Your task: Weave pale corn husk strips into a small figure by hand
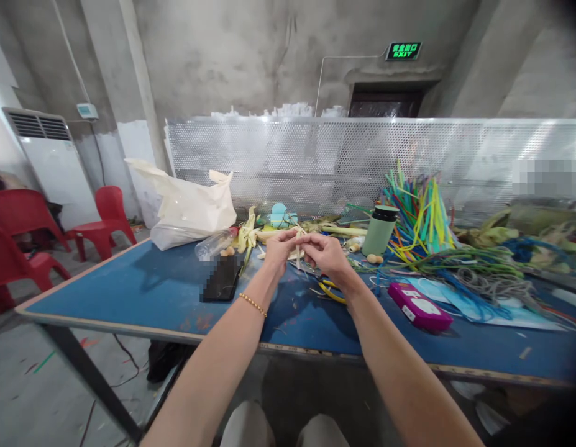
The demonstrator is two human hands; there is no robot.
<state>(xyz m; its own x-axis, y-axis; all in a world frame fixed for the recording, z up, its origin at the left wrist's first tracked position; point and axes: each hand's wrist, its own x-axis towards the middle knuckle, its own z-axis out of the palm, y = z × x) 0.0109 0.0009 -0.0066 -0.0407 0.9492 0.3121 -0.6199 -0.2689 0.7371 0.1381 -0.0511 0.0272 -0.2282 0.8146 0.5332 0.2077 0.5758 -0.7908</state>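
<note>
Over the middle of the blue table, my left hand and my right hand meet, fingertips pinched together. Between them hangs a small pale corn husk piece, its lower end pointing down. A gold bead bracelet circles my left wrist. Just under my right hand lies a tool with yellow handles, partly hidden by the wrist. Behind my fingers, loose corn husks are spread along the table. A dark phone-like slab rests left of my left hand.
A white plastic bag and clear bottle stand left. To the right are a green flask, colourful strips, a magenta box and tangled cords. A perforated metal screen borders the back.
</note>
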